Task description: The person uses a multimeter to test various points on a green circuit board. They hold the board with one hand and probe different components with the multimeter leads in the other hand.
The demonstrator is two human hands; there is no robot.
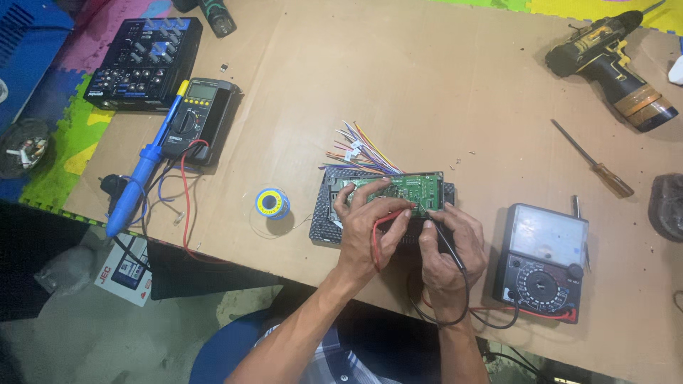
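- The green printed circuit board (407, 189) lies flat on top of a black, flat device casing (329, 213), near the front middle of the brown cardboard-covered table (427, 78).
- A bundle of thin multicoloured wires (359, 151) fans out from the board's far left corner.
- The left hand (366, 227) rests on the board's near left part, fingers curled down onto it, and pinches a red test probe (391, 215) whose tip points right toward the board's near edge.
- The right hand (449, 245) sits just beside the left, closed around a black test probe (440, 231) held like a pen, tip touching the board's near right area.
- Red and black leads (455, 313) loop from under the wrists toward the right.
- A black analogue multimeter with a pale dial face (544, 262) lies just right of the right hand.
- A small blue-and-yellow spool of solder wire (272, 203) stands left of the casing.
- Farther left lie a dark digital multimeter (200, 117) and a blue-handled soldering iron (142, 174).
- A black audio mixer with rows of knobs (144, 62) sits at the far left corner.
- A screwdriver with an amber handle (594, 160) and a black-and-yellow cordless drill (612, 64) lie well apart at the far right.
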